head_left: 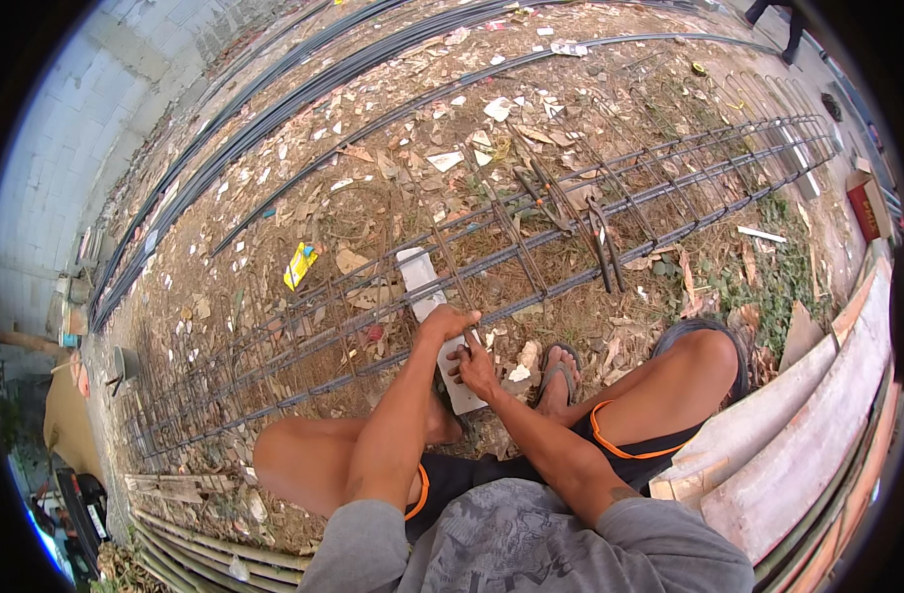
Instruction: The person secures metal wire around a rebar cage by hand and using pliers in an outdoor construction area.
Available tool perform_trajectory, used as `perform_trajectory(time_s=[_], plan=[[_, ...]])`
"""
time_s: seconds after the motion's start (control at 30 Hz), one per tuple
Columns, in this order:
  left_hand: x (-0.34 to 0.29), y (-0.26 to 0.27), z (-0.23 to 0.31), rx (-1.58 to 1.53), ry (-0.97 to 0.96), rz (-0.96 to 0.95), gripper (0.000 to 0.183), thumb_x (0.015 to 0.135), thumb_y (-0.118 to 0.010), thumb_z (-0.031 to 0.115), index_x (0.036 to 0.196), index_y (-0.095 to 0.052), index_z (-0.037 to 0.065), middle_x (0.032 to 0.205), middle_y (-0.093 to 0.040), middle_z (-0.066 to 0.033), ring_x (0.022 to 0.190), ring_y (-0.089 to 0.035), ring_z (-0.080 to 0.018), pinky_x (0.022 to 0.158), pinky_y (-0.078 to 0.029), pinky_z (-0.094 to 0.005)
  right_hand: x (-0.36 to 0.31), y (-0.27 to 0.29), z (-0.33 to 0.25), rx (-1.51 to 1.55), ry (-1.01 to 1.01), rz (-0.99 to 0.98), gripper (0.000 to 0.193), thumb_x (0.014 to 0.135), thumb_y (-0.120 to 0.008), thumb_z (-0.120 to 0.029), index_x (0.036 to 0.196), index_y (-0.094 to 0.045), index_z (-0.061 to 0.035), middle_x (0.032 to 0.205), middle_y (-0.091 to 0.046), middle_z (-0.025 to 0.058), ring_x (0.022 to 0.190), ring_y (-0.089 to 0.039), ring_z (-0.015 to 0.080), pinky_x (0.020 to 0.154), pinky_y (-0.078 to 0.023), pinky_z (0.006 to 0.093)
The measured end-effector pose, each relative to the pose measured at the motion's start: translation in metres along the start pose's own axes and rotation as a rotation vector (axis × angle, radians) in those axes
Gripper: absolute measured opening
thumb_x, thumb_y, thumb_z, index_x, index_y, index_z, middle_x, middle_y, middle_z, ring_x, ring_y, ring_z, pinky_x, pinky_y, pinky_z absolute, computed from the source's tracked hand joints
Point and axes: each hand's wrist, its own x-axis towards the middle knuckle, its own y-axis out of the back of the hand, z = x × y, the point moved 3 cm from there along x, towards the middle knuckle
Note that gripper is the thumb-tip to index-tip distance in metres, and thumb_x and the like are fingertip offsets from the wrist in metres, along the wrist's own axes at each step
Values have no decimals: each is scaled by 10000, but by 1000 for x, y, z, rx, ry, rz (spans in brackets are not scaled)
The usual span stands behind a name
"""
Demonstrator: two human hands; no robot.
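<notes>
A long cage of steel reinforcing bars [571,280] with wire-like stirrups lies across the ground before me. At its near bar, my left hand [446,323] is closed, with what it holds hidden. Just below and right of it, my right hand [477,368] has its fingers curled close to the same bar; I cannot make out anything in them. A pale flat bar [418,274] runs crosswise under the cage and beneath my hands. Right of my hands, pincers with dark handles [602,242] rest on the cage, and a second hand tool [543,200] lies beside them.
Long bundled steel rods [225,133] stretch along the far left. A yellow packet [300,265] lies among rubble beyond the cage. Curved boards [808,405] are stacked at my right, bamboo poles [225,558] at lower left. A red-brown box [868,206] stands far right; a person's legs [794,35] show top right.
</notes>
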Motion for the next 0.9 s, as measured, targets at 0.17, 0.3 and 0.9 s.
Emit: perform_trajectory(time_s=[0.17,0.3,0.9], plan=[[10,-8,-5,-27,-34,-31,751,824,-608,680,1114,-709,-5,1113,-687,-237,1060,-664,-361,895,-490,-475,18,-1,11,-65,94,-27,541,999,-405,-50,1514,-245,-86,1067,-585,123,704,-653,182,574,-548,315],[9,-20,-1,-130,-3,-9,692,834,-633,635,1050,-712,-17,1025,-702,-218,979,-680,-335,849,-495,-471,18,4,18,-35,89,-44,595,969,-466,-46,1522,-255,-99,1141,-573,138,928,-649,208,710,-556,336],[-35,-27,1,-385,-58,521,368,741,-776,429,872,-779,86,731,-717,-127,719,-695,-324,688,-539,-438,-67,9,-128,-733,400,112,365,910,-567,-185,1215,-642,-1,982,-703,233,767,-707,316,694,-538,419]])
